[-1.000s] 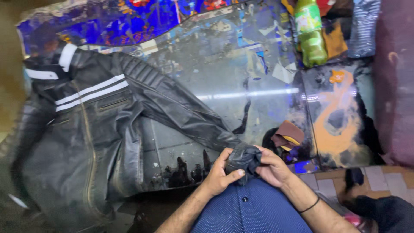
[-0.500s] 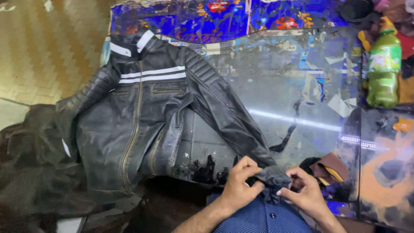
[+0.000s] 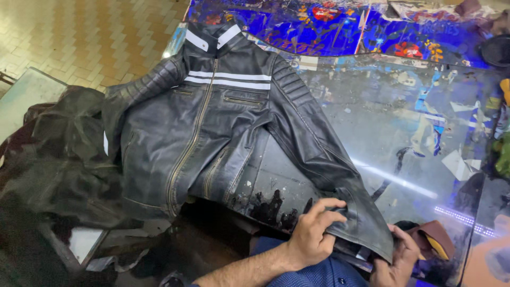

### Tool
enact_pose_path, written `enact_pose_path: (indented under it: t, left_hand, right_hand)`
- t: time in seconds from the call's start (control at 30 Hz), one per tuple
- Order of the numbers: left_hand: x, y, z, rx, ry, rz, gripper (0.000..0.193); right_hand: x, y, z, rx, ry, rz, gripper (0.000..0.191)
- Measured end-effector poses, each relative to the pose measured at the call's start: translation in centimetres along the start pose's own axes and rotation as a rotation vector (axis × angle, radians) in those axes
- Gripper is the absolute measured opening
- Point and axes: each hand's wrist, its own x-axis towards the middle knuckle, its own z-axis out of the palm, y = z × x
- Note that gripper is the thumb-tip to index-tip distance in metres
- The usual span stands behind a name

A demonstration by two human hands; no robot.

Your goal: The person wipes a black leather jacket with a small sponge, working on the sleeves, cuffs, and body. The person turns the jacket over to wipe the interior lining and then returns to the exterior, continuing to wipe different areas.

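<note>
A black leather jacket (image 3: pixel 212 133) with white stripes across the chest and collar lies spread on a glass-topped table (image 3: pixel 404 133), zipped shut. Its right sleeve runs down toward me. My left hand (image 3: pixel 313 234) pinches the cuff end of that sleeve (image 3: pixel 361 223) from the left. My right hand (image 3: pixel 396 255) grips the same cuff from underneath on the right. Both hands are at the table's near edge, above my blue shirt.
A heap of dark leather garments (image 3: pixel 48 175) lies at the left. A brown and yellow cloth (image 3: pixel 433 242) sits by my right hand. A green bottle (image 3: pixel 502 154) shows at the right edge. Tiled floor (image 3: pixel 79 37) lies beyond.
My view has swung left and closer, so the jacket now fills the middle. My hands still hold the sleeve cuff, now spread flatter over the table edge.
</note>
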Motion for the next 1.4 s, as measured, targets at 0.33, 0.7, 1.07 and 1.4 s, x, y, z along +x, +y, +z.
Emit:
enact_pose_path:
  t: [0.33,0.7,1.07,1.4]
  left_hand:
    - [-2.7,-5.9,-12.3,0.267,-0.287,-0.02,0.051]
    - [-9.6,-18.0,-32.5,0.941,0.106,-0.342,0.096]
    - [-2.6,-18.7,-49.7,0.392,0.038,-0.518,0.06]
    - [7.9,-24.5,-54.0,-0.272,-0.126,-0.208,0.051]
  right_hand:
    - [7.1,0.2,1.2,-0.674,-1.199,0.103,0.079]
    - [17.8,-15.1,31.0,0.176,-0.647,-0.336,0.066]
    - [3.1,-4.6,49.4,-0.178,-1.038,0.539,0.069]
    - [2.9,-2.4,55.8,-0.11,-0.231,0.26,0.074]
